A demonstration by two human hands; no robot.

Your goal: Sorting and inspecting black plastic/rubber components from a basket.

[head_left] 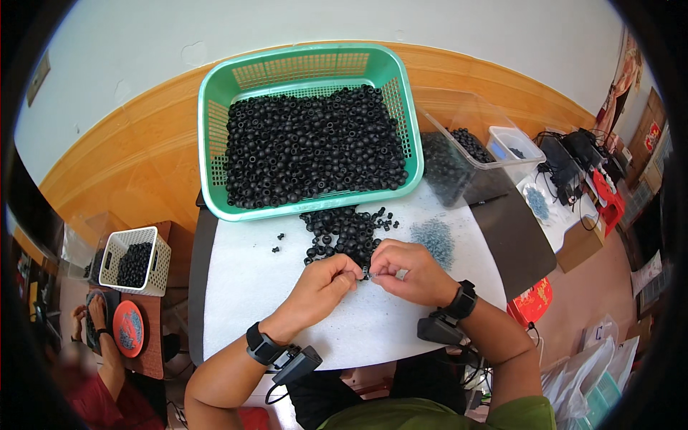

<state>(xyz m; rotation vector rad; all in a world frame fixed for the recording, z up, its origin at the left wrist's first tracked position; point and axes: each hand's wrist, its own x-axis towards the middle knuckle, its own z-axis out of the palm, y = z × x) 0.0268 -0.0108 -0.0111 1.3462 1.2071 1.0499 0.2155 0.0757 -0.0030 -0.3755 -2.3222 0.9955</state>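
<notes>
My left hand (331,285) and my right hand (410,274) meet over the front of a white-topped table (251,315). Fingertips of both are pinched together around something tiny; a pale glint and a dark bit show between them, too small to name. Just beyond my fingers lies a loose pile of small round black hollow parts (344,233). Beside my right hand spreads a heap of tiny pale-blue clear pieces (433,242). Behind the pile stands a green mesh-sided basket (308,208) holding a great many of the same black parts.
Right of the basket is a clear plastic bin (444,168) with black parts and a white tub (512,154). A few stray black parts (278,242) lie at left. Further left, a co-worker's hands (93,315) work near a white basket (150,279) and a red plate (129,328).
</notes>
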